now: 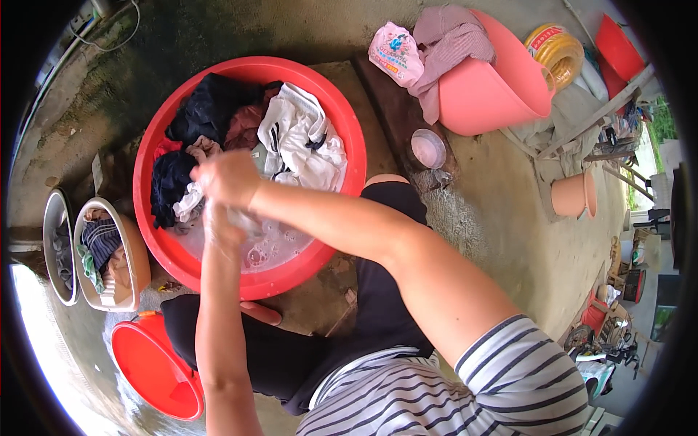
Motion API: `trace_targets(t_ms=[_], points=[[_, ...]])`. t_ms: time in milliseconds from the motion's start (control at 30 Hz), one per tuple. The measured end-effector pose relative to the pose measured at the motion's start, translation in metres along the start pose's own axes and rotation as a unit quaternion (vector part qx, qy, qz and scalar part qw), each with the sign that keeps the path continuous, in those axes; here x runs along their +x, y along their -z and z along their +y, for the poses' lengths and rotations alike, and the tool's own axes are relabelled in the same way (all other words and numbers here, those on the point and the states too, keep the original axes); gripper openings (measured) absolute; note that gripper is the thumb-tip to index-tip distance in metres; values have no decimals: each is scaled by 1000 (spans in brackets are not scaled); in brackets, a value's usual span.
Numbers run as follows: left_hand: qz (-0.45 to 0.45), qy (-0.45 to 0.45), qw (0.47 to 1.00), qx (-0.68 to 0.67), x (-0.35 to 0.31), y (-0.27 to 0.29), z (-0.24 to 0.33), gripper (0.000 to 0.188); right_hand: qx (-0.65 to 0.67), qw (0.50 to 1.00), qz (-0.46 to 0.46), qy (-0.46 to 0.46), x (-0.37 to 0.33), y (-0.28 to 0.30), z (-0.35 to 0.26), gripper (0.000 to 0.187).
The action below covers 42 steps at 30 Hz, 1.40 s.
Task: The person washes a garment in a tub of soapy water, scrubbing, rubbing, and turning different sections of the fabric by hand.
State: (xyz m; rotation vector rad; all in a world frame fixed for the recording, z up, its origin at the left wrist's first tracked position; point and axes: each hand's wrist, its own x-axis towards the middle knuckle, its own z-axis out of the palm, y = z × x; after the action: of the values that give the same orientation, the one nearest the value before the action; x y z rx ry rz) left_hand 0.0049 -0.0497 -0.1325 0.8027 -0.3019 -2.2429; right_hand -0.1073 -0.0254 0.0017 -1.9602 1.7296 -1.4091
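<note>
A large red basin holds wet laundry and foamy water. Over its front left part my hands are close together, both blurred by motion. My right hand is closed, coming in from the right, above my left hand, whose fingers also look curled. A small white cloth bunches at their left side and appears gripped between them. Dark garments lie at the basin's far left. A white garment with dark trim is heaped at the right, and a maroon cloth sits between.
Two tubs of clothes, one beige and one grey-white, stand left. A red bucket lies nearer. Beyond right are a pink bucket draped with cloth, a small bowl, a yellow hose coil and a peach bucket.
</note>
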Motion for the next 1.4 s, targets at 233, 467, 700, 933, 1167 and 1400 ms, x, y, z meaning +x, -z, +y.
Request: trace_targets(t_ms=[233, 467, 700, 933, 1167, 1400], points=[[83, -50, 994, 42, -41, -79, 8, 24, 5, 999, 7, 34, -31, -17, -13, 18], [104, -92, 986, 91, -27, -66, -8, 38, -21, 998, 42, 28, -13, -7, 29, 21], [139, -19, 987, 76, -50, -114, -7, 30, -57, 995, 77, 0, -1, 8, 37, 23], [166, -34, 984, 54, -65, -123, 12, 27, 58, 996, 16, 62, -24, 4, -27, 13], [160, -18, 986, 48, -42, -108, -8, 27, -22, 1000, 2, 15, -24, -8, 10, 19], [106, 74, 988, 85, -50, -117, 6, 19, -34, 989, 34, -139, 4, 16, 38, 33]])
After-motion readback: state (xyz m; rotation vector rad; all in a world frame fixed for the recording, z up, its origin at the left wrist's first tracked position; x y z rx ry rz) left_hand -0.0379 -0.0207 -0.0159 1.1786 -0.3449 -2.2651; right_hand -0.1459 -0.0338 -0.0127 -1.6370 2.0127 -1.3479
